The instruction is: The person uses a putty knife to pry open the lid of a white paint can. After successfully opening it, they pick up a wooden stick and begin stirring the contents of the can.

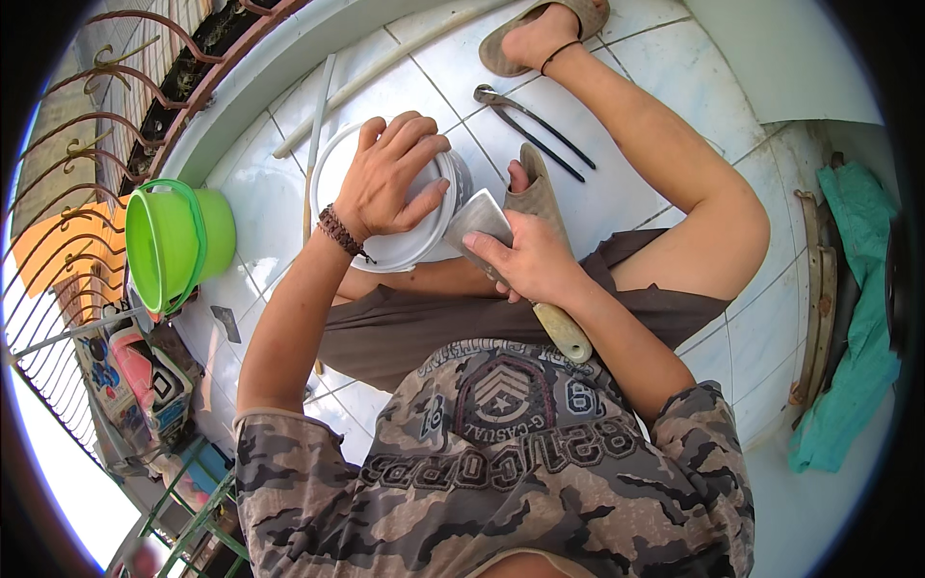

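The round white tub stands on the tiled floor, in front of the person's lap and close to the folded legs. The left hand is on top of it, with its fingers bent and a little apart. I can't tell if those fingers are pinching anything. This hand and its wrist hide a big part of the tub. The right hand is closed around a scraper, with the thumb pressed on the flat metal blade. The blade is just beside the tub's right side, and the pale handle points back to the lap.

Lots of things are around. A bright green bucket is on the left, near the brown railing. A thin stick runs close by the tub's left side, and a long white pipe lies behind the tub. Black-handled pincers lie on the tiles past the scraper, between the two sandals. The bent right leg fills the space between the pincers and the green cloth far over on the right. A small flat grey piece lies on the floor near the bucket
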A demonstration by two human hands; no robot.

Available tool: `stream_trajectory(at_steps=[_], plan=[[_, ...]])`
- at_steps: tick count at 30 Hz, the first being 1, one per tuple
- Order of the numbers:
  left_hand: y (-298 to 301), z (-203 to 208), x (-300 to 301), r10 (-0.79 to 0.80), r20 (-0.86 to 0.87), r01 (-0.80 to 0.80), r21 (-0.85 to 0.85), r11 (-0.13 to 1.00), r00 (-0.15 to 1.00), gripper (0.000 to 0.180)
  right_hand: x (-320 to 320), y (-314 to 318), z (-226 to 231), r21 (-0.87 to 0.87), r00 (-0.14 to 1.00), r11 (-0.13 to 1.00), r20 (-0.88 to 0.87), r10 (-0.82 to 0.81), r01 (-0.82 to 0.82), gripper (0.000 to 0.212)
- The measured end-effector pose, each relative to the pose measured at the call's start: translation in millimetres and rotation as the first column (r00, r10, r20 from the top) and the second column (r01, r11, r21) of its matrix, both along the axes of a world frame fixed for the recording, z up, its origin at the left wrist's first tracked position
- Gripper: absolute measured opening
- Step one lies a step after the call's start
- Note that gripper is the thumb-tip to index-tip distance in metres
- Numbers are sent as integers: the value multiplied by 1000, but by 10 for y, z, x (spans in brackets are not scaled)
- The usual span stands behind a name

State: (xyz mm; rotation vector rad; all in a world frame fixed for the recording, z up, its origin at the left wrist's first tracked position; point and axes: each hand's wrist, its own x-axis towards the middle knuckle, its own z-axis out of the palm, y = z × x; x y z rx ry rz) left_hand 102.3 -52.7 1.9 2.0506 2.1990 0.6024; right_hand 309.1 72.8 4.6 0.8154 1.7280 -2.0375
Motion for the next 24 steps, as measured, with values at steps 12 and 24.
stream_trajectory(at_steps=[12,24], plan=[[2,-25,11,4,14,-5,62,998,1000,36,17,31,-113,-256,993,961,81,-87,105,46],[-18,-45,-4,-1,21,-1,70,998,1000,34,70,-21,-167,-323,983,933,137,-119,158,47]])
